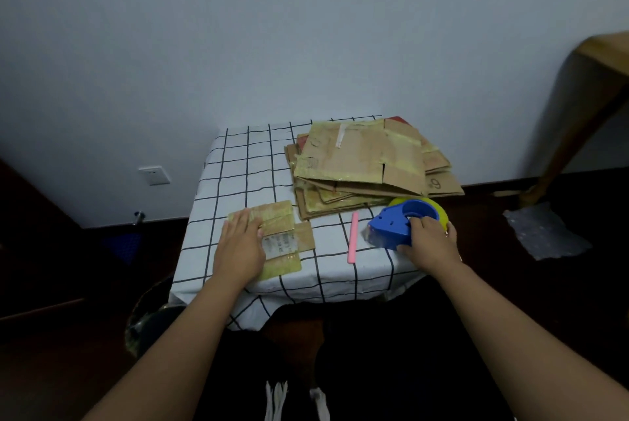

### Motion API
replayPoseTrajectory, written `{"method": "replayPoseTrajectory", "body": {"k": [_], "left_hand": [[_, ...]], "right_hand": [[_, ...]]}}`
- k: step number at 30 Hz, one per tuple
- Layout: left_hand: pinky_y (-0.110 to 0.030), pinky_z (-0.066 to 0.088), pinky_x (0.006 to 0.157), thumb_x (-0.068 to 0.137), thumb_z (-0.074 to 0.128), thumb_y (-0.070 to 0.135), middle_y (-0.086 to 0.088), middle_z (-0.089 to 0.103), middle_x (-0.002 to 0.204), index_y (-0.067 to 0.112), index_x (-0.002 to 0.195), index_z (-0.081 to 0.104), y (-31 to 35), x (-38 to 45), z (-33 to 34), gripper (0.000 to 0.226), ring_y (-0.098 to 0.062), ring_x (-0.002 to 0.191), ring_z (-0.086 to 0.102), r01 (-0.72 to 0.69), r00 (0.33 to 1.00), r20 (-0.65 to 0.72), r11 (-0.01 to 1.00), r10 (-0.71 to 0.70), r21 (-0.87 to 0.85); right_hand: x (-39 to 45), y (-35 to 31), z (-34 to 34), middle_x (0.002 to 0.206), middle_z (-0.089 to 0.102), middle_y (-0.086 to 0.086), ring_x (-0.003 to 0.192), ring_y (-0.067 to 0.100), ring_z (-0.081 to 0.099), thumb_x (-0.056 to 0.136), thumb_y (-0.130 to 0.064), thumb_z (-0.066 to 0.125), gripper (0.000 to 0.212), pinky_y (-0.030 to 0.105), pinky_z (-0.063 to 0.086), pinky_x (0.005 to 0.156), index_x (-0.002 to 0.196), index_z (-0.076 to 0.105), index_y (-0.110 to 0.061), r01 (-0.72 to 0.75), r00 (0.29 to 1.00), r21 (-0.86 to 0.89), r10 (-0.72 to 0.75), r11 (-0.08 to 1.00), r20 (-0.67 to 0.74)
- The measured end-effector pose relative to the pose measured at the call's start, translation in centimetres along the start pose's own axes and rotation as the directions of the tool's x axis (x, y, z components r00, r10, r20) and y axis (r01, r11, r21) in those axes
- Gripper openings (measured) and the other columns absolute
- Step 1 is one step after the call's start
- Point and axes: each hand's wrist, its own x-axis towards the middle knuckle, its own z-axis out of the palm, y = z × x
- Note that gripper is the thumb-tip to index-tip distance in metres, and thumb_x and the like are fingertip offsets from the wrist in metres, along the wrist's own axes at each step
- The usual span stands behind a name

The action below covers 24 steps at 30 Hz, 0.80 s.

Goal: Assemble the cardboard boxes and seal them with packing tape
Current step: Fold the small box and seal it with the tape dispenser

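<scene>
While the left hand (241,243) presses flat-fingered on a flattened cardboard box (284,237), the right hand (429,243) grips the blue tape dispenser (394,225) — taping seems imminent, though this box looks unfolded yet.

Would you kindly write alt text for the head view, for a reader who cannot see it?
A person's left hand rests flat on a small flattened box while the right hand grips a blue tape dispenser on a grid-patterned tablecloth. A stack of flattened boxes lies behind, a pink stick between the hands.

Home room: cloth-draped small table (238,162), wall socket (154,175).
</scene>
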Motion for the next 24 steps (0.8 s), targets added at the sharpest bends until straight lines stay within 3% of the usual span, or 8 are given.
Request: {"method": "replayPoseTrajectory", "body": {"k": [5,9,12,15,17,19,22,24], "left_hand": [[-0.040,0.004,0.121,0.105,0.032,0.023,-0.009,0.025,0.160,0.014,0.143,0.045,-0.4,0.1,0.0,0.040,-0.024,0.149,0.016,-0.020,1.000,-0.006,1.000,0.020,0.012],[-0.045,0.007,0.121,0.103,0.040,0.022,-0.010,0.037,0.154,0.014,0.135,0.054,-0.8,0.2,0.1,0.036,-0.026,0.145,0.026,-0.056,0.997,-0.056,0.998,0.057,0.027],[-0.047,0.010,0.120,0.103,0.039,0.026,-0.009,0.042,0.151,0.015,0.131,0.057,-1.2,0.3,0.1,0.036,-0.025,0.142,0.031,-0.075,0.995,-0.071,0.997,0.077,0.037],[-0.048,0.014,0.119,0.097,0.028,0.039,-0.006,0.047,0.147,0.017,0.130,0.059,-1.9,0.4,0.1,0.050,-0.023,0.138,0.037,-0.085,0.993,-0.079,0.996,0.087,0.024],[-0.046,0.015,0.118,0.095,0.030,0.043,-0.004,0.048,0.146,0.019,0.132,0.058,-2.2,0.5,-0.1,0.052,-0.021,0.137,0.039,-0.092,0.992,-0.083,0.996,0.091,-0.008],[-0.046,0.019,0.116,0.097,0.039,0.041,-0.001,0.053,0.141,0.022,0.128,0.058,-2.2,0.4,-0.2,0.041,-0.020,0.134,0.043,-0.089,0.992,-0.102,0.993,0.081,-0.078],[-0.039,0.026,0.104,0.096,0.052,0.034,0.011,0.059,0.111,0.028,0.105,0.055,-1.9,0.2,-0.5,0.010,-0.016,0.110,0.055,-0.076,0.986,-0.159,0.977,0.044,-0.200],[-0.032,0.023,0.099,0.096,0.053,0.034,0.015,0.057,0.101,0.026,0.104,0.054,-1.7,0.0,-0.7,0.011,-0.010,0.098,0.053,-0.053,0.987,-0.159,0.968,0.014,-0.244]], "right_hand": [[0.3,0.3,-0.3,0.126,0.058,-0.003,0.123,0.018,0.050,0.086,-0.050,0.065,0.050,0.048,0.011,0.118,0.125,0.051,-0.021,0.048,0.999,0.000,-0.048,0.999,0.000],[-1.0,-0.3,-0.7,0.127,0.058,-0.001,0.124,0.018,0.051,0.087,-0.052,0.064,0.059,0.045,0.004,0.120,0.133,0.047,-0.019,0.118,0.993,0.004,-0.118,0.993,-0.024],[-2.2,-1.3,-1.2,0.127,0.058,0.000,0.122,0.020,0.052,0.088,-0.056,0.061,0.061,0.042,0.007,0.119,0.134,0.046,-0.018,0.184,0.982,0.036,-0.183,0.982,-0.043],[-3.4,-3.3,-2.7,0.122,0.058,0.000,0.118,0.020,0.051,0.088,-0.055,0.062,0.058,0.038,0.015,0.117,0.130,0.049,-0.017,0.258,0.965,0.116,-0.251,0.959,-0.073],[-3.9,-4.8,-3.8,0.117,0.056,-0.002,0.116,0.020,0.047,0.088,-0.052,0.064,0.055,0.036,0.026,0.110,0.127,0.049,-0.015,0.309,0.949,0.180,-0.289,0.934,-0.125],[-4.2,-6.5,-4.9,0.108,0.050,-0.004,0.111,0.020,0.043,0.087,-0.049,0.066,0.051,0.032,0.035,0.090,0.122,0.050,-0.015,0.349,0.934,0.259,-0.314,0.901,-0.169],[-3.9,-9.2,-6.2,0.095,0.046,-0.008,0.093,0.017,0.044,0.086,-0.045,0.070,0.039,0.027,0.032,0.068,0.108,0.048,-0.022,0.410,0.911,0.341,-0.360,0.846,-0.204],[-3.5,-11.0,-6.6,0.092,0.046,-0.009,0.088,0.016,0.044,0.086,-0.044,0.070,0.037,0.026,0.031,0.065,0.106,0.047,-0.024,0.454,0.891,0.360,-0.401,0.815,-0.213]]}}
